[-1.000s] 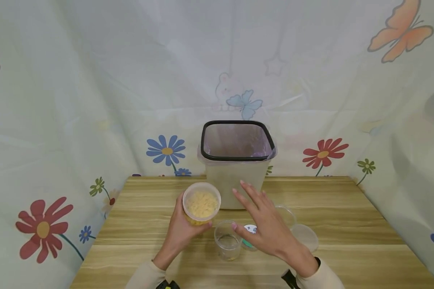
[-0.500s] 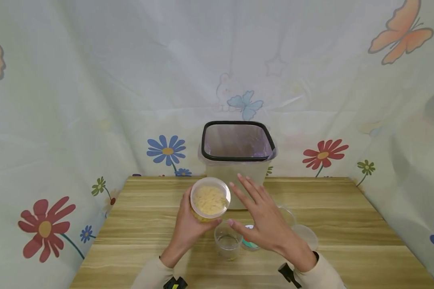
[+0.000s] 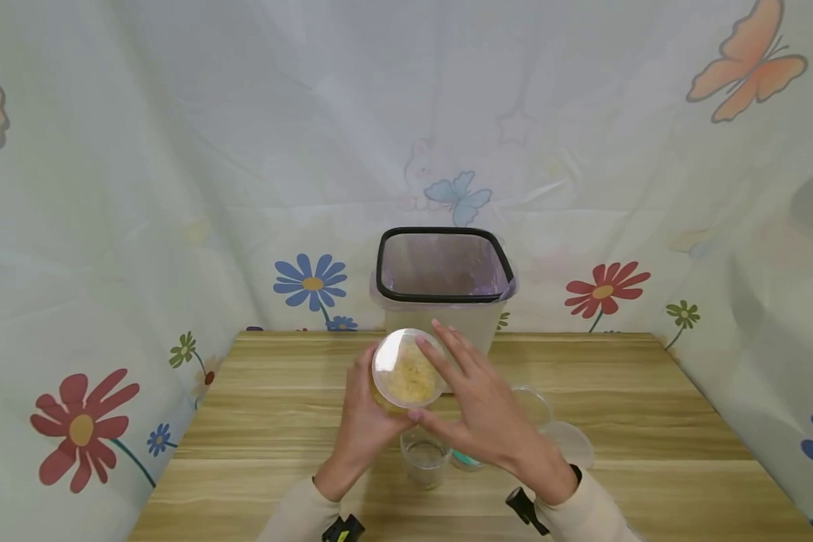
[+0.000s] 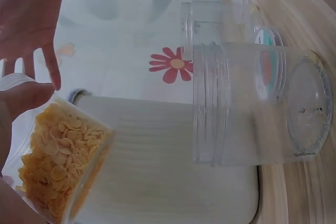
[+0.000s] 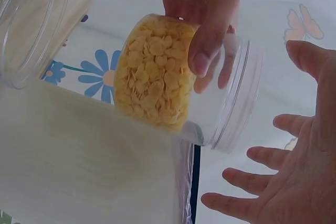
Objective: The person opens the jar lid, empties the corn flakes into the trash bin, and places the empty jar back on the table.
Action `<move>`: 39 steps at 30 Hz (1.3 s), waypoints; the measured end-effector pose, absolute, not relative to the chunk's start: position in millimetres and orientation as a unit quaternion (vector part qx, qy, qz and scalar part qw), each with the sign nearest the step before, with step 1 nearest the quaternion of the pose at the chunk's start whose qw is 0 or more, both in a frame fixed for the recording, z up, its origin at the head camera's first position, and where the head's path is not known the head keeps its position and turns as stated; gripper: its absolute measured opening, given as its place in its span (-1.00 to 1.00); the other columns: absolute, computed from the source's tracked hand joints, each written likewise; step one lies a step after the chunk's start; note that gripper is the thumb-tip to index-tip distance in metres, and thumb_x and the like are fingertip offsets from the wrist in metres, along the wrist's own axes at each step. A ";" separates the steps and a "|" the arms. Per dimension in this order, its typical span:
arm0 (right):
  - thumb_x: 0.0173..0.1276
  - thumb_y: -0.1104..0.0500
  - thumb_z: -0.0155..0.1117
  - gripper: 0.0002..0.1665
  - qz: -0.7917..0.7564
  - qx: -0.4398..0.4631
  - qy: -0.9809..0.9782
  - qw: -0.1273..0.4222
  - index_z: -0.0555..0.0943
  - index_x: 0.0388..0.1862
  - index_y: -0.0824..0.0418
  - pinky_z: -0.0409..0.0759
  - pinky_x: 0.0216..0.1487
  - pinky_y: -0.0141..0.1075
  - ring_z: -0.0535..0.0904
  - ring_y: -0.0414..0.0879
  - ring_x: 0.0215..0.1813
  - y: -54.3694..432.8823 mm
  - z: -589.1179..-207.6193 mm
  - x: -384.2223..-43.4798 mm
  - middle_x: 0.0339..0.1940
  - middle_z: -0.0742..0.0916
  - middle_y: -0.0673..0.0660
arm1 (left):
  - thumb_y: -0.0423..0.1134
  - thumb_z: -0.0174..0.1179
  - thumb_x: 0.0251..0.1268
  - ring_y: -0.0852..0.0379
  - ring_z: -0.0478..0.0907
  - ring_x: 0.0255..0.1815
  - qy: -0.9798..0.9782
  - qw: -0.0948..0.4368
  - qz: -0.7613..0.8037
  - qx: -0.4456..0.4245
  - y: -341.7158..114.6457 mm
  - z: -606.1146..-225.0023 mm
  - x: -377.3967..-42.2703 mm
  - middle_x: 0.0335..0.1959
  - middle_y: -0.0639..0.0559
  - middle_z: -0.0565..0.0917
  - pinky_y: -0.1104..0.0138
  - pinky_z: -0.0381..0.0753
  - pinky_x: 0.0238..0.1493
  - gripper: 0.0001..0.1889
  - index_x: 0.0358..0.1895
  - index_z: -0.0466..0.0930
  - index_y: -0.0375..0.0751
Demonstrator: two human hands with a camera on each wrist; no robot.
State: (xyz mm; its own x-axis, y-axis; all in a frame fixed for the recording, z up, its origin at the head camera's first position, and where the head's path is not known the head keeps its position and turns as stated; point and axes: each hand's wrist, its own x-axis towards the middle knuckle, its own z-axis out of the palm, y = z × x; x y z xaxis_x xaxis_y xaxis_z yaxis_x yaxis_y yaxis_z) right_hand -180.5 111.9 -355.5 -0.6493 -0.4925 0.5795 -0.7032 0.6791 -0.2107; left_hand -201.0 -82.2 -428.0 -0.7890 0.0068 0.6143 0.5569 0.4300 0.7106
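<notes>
My left hand [image 3: 364, 425] grips a clear plastic jar of corn flakes [image 3: 409, 380] around its side, above the table and in front of the bin. The right wrist view shows the yellow flakes [image 5: 155, 74] filling its lower part, and the left thumb pressed along the wall. Light glints off the jar's clear top [image 3: 391, 354]. My right hand [image 3: 491, 414] hovers at that top with fingers spread and straight, a gap showing in the right wrist view. Below the hands stands a second clear jar [image 4: 247, 108], with only a few crumbs at its base.
A pale bin [image 3: 440, 320] with a black rim and a liner stands behind the hands. Right of the second jar lie a small round item with a green-and-white label [image 4: 266, 69], another clear container [image 3: 534, 406] and a translucent disc [image 3: 570, 446]. A flowered curtain [image 3: 176, 188] surrounds the wooden table [image 3: 278, 421].
My left hand has carried the flake jar rightward and slightly up, toward the right hand. The right hand has shifted slightly left, and its fingers now overlap the jar's top in the head view.
</notes>
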 end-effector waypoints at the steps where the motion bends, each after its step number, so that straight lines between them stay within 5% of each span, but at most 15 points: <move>1: 0.23 -0.30 0.28 0.02 0.215 0.339 -0.882 0.247 0.12 0.58 -0.10 0.33 0.41 0.21 0.17 0.20 0.57 110.5 -355.3 -180.5 0.63 0.14 0.04 | -0.09 0.66 -0.38 0.05 0.34 0.29 -0.802 0.278 -0.499 -0.178 -81.2 -427.6 -201.0 0.34 0.01 0.38 -0.04 0.49 0.24 0.19 0.48 0.13 0.11; 14: 0.24 -0.33 0.26 -0.02 0.230 0.329 -0.877 0.263 0.19 0.55 -0.05 0.50 0.27 0.17 0.31 0.17 0.50 99.4 -359.3 -186.4 0.60 0.22 0.08 | -0.02 0.66 -0.44 -0.08 0.37 0.28 -0.814 0.386 -0.383 -0.204 -72.9 -430.8 -206.5 0.28 -0.08 0.47 0.01 0.52 0.22 0.15 0.40 0.27 -0.27; 26: 0.19 -0.31 0.33 0.05 0.246 0.298 -0.892 0.235 0.12 0.58 -0.14 0.56 0.16 0.18 0.34 0.19 0.47 98.8 -361.4 -188.9 0.59 0.25 0.11 | -0.11 0.57 -0.36 -0.18 0.40 0.27 -0.799 0.452 -0.316 -0.239 -65.5 -433.1 -209.9 0.29 -0.13 0.48 -0.01 0.47 0.25 0.00 0.34 0.34 -0.29; 32: 0.16 -0.26 0.38 0.03 0.263 0.282 -0.891 0.240 0.20 0.55 -0.04 0.59 0.09 0.18 0.47 0.28 0.34 98.8 -362.4 -190.7 0.50 0.36 0.28 | -0.06 0.57 -0.37 -0.21 0.41 0.27 -0.796 0.480 -0.272 -0.247 -62.5 -431.7 -210.1 0.28 -0.15 0.49 -0.01 0.37 0.35 -0.01 0.31 0.36 -0.33; 39: 0.11 -0.22 0.45 -0.02 0.288 0.268 -0.887 0.243 0.34 0.47 0.04 0.58 0.16 0.11 0.52 0.20 0.28 98.6 -362.8 -191.6 0.38 0.49 0.24 | -0.03 0.60 -0.42 -0.23 0.41 0.29 -0.803 0.487 -0.245 -0.241 -61.3 -433.2 -209.6 0.30 -0.14 0.48 -0.03 0.35 0.37 0.03 0.30 0.36 -0.31</move>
